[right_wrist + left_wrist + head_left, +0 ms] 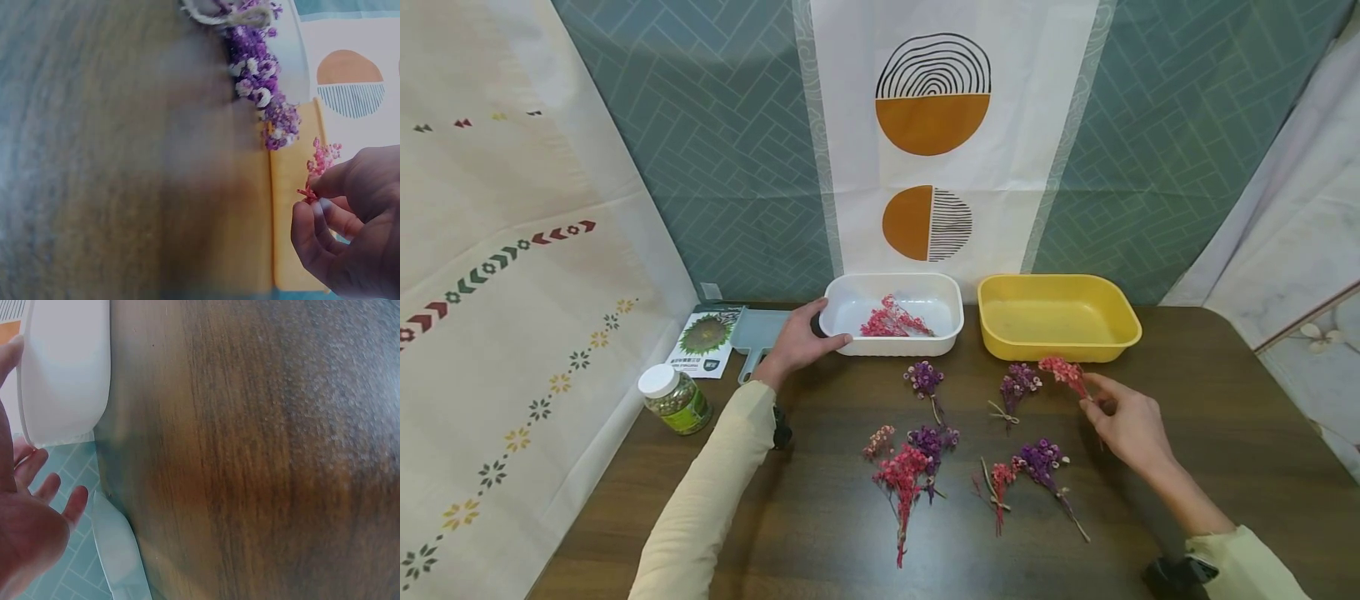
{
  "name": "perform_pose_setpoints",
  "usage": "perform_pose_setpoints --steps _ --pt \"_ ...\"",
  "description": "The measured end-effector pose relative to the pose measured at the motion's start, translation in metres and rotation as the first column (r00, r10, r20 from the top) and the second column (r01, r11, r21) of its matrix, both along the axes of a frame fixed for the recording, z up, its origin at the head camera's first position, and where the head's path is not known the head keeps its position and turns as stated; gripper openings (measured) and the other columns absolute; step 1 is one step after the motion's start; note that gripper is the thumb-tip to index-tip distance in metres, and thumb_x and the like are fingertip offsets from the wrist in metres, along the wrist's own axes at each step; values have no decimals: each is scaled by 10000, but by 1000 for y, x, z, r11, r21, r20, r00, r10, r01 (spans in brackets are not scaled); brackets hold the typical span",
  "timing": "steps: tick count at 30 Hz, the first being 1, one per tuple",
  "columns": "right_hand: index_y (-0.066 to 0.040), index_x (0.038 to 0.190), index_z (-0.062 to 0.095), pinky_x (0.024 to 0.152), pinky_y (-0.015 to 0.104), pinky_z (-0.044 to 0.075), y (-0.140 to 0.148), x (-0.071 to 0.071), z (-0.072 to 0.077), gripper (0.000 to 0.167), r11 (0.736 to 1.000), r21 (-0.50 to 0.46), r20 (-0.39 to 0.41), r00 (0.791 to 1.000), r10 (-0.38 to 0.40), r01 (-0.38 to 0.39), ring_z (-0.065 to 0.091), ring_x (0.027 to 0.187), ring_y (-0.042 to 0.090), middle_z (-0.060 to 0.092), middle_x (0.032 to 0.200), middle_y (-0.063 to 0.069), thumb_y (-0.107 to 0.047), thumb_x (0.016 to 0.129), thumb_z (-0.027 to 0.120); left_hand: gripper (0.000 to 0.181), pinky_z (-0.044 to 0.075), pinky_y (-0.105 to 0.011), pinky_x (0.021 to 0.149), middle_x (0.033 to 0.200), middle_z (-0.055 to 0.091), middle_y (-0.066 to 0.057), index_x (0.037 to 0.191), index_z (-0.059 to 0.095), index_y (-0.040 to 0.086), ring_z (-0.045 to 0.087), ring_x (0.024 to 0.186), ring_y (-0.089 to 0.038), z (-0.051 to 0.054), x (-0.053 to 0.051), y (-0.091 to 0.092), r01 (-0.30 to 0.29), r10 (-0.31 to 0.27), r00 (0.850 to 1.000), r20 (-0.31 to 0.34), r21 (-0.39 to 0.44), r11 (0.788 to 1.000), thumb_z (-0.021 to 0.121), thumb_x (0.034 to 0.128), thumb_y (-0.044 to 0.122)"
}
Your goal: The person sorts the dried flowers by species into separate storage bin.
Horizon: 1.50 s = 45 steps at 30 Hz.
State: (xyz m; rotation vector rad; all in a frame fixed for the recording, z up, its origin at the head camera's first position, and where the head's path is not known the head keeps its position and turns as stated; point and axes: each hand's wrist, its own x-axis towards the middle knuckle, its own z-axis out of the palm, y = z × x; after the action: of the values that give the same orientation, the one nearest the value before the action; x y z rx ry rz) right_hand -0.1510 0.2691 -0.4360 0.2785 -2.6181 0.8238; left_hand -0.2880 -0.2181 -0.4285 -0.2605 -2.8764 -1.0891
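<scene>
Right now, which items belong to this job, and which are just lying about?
Likely in the job:
- pink bunch, pinched by the right hand
- white tub, gripped by the left hand
- pink sprigs inside it
- other flower bunches
- yellow tub

Probably just lying about:
- lidded jar
- sunflower packet
- grey scoop

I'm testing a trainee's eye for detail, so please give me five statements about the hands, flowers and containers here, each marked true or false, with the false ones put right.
1. The left hand grips the white basin. True.
2. Purple flowers lie inside the white basin. False: pink flowers lie there.
3. The right hand pinches a pink sprig. True.
4. A tied purple bunch lies in front of the yellow basin. True.
5. The jar is right of the yellow basin. False: the jar is on the left, near the sunflower packet.
</scene>
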Motion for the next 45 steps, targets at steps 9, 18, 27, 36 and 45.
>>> perform_pose_setpoints --steps 9,18,27,36,45 --pt "22 1213 669 418 263 372 -9 -2 11 345 999 -15 -34 998 46 -47 465 454 40 668 730 41 9 873 724 943 298 -554 1112 1538 395 -179 1524 380 19 387 1377 -340 1 1 0 0 0 1000 -2 -3 1000 796 807 468" --pt "11 1206 682 463 283 398 -28 -15 27 345 995 9 -47 994 96 -96 520 533 102 667 730 29 22 865 728 953 302 -566 1106 1543 386 -178 1530 372 26 386 1374 -347 2 2 1 -4 4 1000 8 0 1000 796 803 472" --pt "64 1247 645 458 289 408 -47 -33 42 359 990 7 26 990 142 -142 557 568 155 693 798 116 4 898 706 947 291 -576 1108 1543 385 -171 1535 367 41 381 1374 -343 1 2 2 -9 9 1000 30 9 1000 786 808 479" --pt "52 1255 644 447 289 413 -64 -55 47 364 984 25 46 983 177 -178 566 570 171 689 806 122 10 896 693 947 291 -570 1111 1540 392 -170 1532 372 39 381 1376 -340 1 2 2 -12 12 1000 26 12 1000 791 806 482" --pt "40 1273 639 479 298 447 -86 -74 56 371 981 18 89 977 192 -195 614 638 229 687 825 126 -29 914 699 956 287 -564 1115 1548 380 -170 1534 366 35 370 1385 -342 1 2 1 -17 17 1000 21 6 1000 791 806 486"
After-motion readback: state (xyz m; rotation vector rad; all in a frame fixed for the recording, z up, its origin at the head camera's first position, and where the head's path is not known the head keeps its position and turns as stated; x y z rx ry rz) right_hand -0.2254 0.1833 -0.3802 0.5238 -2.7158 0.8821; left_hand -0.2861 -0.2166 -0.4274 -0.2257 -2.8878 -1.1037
